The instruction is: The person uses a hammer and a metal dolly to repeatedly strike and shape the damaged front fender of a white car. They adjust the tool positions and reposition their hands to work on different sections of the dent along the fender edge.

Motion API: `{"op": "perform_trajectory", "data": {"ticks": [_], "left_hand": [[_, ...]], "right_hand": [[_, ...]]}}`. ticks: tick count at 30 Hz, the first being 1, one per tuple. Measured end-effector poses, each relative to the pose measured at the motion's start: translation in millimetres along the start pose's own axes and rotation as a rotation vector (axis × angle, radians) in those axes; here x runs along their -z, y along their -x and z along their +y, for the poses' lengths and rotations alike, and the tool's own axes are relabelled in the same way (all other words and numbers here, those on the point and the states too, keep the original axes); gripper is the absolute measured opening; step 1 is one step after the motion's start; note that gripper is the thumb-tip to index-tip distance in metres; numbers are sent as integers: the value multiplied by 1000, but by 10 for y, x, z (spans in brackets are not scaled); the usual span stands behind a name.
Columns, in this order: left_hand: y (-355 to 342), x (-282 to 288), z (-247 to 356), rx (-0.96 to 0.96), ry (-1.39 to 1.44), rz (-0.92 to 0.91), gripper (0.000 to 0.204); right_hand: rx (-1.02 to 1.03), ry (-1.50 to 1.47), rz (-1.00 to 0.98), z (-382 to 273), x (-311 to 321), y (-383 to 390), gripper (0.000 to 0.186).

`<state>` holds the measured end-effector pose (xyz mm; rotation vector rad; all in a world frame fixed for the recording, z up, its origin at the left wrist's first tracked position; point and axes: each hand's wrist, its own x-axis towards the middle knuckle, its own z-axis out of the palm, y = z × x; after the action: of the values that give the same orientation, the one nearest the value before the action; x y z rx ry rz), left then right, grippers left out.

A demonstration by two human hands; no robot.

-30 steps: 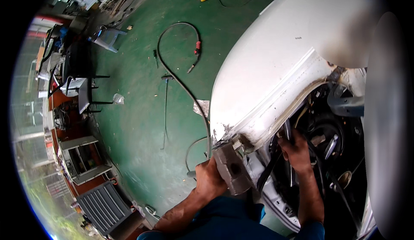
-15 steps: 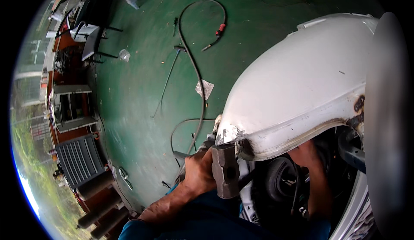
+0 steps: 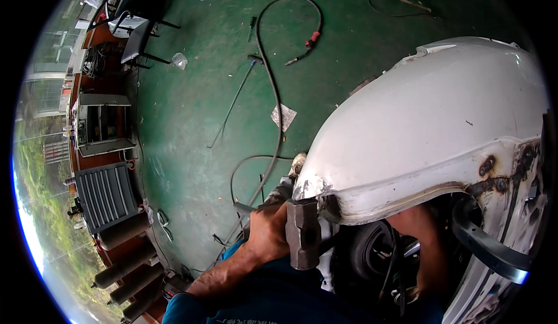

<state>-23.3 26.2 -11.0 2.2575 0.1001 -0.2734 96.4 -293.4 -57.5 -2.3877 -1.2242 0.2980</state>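
Note:
My left hand (image 3: 268,231) is wrapped round a hammer, close behind its heavy brown-grey steel head (image 3: 303,235). The head's upper face is at the front lower tip of a white curved car body panel (image 3: 418,109), where the paint is chipped; whether they touch I cannot tell. My right hand (image 3: 410,219) reaches up beneath the panel's lower edge, its fingers hidden behind the metal. Below the panel a dark tyre (image 3: 372,248) shows in shadow.
A black hose with a red-handled torch (image 3: 313,39) loops over the green floor. A thin rod (image 3: 231,106) and clear plastic (image 3: 283,117) lie near it. A grey drawer cabinet (image 3: 106,197), gas cylinders (image 3: 128,267) and a black chair (image 3: 138,40) stand left. A bent metal bar (image 3: 488,245) juts out right.
The view has shifted, and more of the panel and its rusty seam shows on the right. The hammer stays at the panel's tip in my left hand; my right hand is still underneath.

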Motion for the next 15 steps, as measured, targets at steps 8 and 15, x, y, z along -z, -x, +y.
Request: {"op": "perform_trajectory", "data": {"ticks": [8, 15], "left_hand": [[36, -53, -9, 63, 87, 35, 43], [-1, -18, 16, 72, 106, 26, 44]], "right_hand": [[-416, -196, -68, -95, 55, -35, 36], [-97, 219, -95, -131, -57, 32, 40]]}}
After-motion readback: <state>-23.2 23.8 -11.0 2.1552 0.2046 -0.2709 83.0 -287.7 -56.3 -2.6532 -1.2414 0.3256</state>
